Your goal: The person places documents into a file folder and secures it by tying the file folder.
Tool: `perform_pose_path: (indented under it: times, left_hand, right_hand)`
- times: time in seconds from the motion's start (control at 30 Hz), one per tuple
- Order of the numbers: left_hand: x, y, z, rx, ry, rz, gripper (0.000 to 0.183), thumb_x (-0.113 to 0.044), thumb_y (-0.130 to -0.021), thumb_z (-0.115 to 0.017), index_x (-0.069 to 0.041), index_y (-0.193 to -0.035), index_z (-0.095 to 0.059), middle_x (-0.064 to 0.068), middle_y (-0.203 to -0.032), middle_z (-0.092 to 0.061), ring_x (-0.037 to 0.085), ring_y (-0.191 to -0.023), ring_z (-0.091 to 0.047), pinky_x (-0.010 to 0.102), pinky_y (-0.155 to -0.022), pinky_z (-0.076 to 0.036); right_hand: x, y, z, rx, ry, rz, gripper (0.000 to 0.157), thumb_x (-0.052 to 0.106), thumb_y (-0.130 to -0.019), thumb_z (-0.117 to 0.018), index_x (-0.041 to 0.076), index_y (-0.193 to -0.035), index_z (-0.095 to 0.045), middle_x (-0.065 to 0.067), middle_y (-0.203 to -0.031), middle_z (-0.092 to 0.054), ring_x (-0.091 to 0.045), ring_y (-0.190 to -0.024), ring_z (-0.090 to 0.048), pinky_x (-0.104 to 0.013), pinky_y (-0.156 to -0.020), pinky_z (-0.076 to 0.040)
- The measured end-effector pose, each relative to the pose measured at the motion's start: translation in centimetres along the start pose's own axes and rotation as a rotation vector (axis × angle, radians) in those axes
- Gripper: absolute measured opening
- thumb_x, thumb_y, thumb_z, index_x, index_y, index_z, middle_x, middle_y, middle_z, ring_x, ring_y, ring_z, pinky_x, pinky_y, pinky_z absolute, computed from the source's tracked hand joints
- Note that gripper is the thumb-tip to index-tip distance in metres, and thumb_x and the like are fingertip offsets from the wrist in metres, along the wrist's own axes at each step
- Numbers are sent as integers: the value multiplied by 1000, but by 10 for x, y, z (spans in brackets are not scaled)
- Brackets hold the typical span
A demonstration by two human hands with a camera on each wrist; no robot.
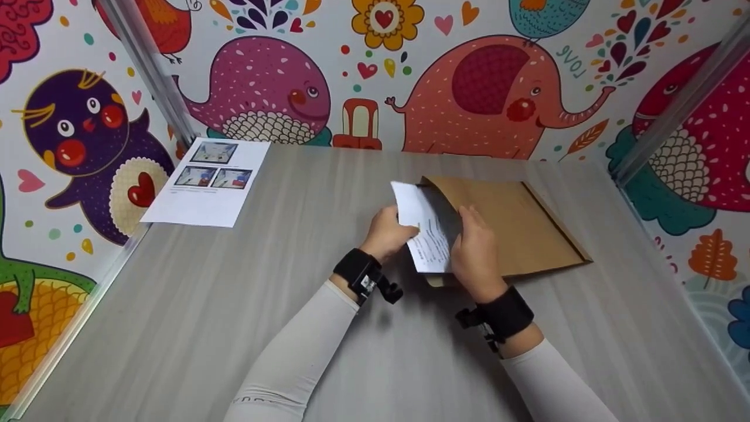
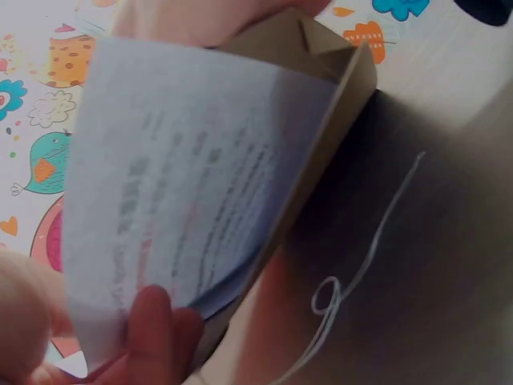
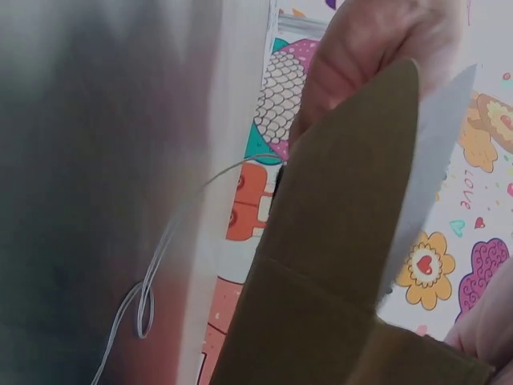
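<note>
Head view: white printed paper sheet (image 1: 420, 205) sits at the mouth of a flat brown kraft-cardboard envelope (image 1: 521, 225), its right part reaching into the dark opening, the rest sticking out to the left. Left hand (image 1: 387, 233) pinches the sheet near its left edge, thumb on the printed face. Right hand (image 1: 477, 252) grips the envelope beside the mouth, fingers lying along the outer face; thumb hard to make out. Each wrist carries a black strap, the left one (image 1: 357, 272) and the right one (image 1: 508, 316), above pale sleeves. Envelope is held at a tilt over the grey wood-grain bench (image 1: 176, 328). Far left on the bench, well apart, lies a white paper page with three small photos (image 1: 196, 206). Behind stands a wall with a colourful cartoon-animal mural (image 1: 363, 117). Left wrist view: print faces the camera, lines blurred, a few reddish; thumb presses on the sheet's lower part, and the envelope's folded side wall runs along its right. A thin white looped string (image 2: 373, 245) hangs alongside. Right wrist view: brown flap fills the middle, sheet showing as a pale wedge behind its right edge; the right hand's grip is mostly out of frame here.
</note>
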State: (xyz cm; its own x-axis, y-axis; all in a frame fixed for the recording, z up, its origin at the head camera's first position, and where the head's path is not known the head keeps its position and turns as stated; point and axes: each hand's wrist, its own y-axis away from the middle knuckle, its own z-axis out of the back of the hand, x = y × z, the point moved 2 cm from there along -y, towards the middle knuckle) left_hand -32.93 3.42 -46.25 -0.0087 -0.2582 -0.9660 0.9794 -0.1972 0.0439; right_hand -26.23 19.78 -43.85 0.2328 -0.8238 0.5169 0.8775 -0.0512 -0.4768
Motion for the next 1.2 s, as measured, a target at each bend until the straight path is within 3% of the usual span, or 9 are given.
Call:
perform_pose_path:
  times: [0.17, 0.23, 0.43, 0.67, 0.83, 1.0, 1.2]
  left_hand:
    - [1, 1, -4, 45, -29, 30, 36, -11, -88, -68, 0, -121, -62, 15, -111, -71, 21, -93, -71, 27, -79, -59]
    - [1, 0, -4, 59, 13, 66, 32, -12, -90, -64, 0, -120, -62, 15, -109, -71, 20, -87, -72, 31, -78, -61]
    - [0, -1, -2, 8, 86, 154, 23, 1, -86, -58, 5, -108, -63, 11, -88, -65, 17, -60, -66, 45, -77, -62]
    - [3, -1, -8, 24, -31, 127, 14, 5, -82, -65, 3, -96, -64, 10, -81, -72, 8, -51, -62, 24, -57, -59]
    - [4, 0, -11, 21, -80, 94, 6, 2, -82, -67, 1, -87, -64, 11, -77, -72, 8, -50, -64, 22, -53, -57]
    - [5, 1, -13, 45, -110, 65, 16, 0, -85, -67, 2, -100, -67, 8, -73, -70, 8, -51, -65, 22, -54, -56]
    - [7, -2, -11, 103, -13, 83, 47, -4, -89, -67, 5, -134, -56, 15, -91, -76, 11, -57, -68, 25, -59, -60]
  right_hand:
    - [2, 2, -1, -20, -8, 47, 45, -13, -88, -46, -14, -132, -55, -38, -136, -54, -47, -132, -51, -57, -108, -44]
    - [1, 2, 0, -31, -7, 49, 44, -13, -88, -45, -14, -131, -55, -38, -134, -55, -48, -130, -52, -57, -106, -45]
    - [-2, -1, 4, -24, 2, -17, 43, -11, -91, -45, -12, -133, -54, -36, -137, -54, -46, -131, -52, -56, -109, -44]
    - [7, 3, 0, -26, -3, 7, 45, -10, -89, -45, -12, -132, -56, -35, -135, -56, -45, -130, -53, -54, -108, -45]
    - [15, 10, -6, -57, -5, 75, 43, -13, -88, -45, -13, -129, -58, -36, -131, -59, -46, -127, -56, -55, -106, -47]
    - [23, 14, -11, -28, -24, 87, 43, -13, -89, -43, -13, -129, -57, -38, -131, -57, -48, -127, -55, -55, -105, -47]
    - [12, 11, -15, 19, 15, 28, 46, -14, -86, -44, -13, -130, -56, -38, -134, -56, -47, -129, -54, -54, -106, -47]
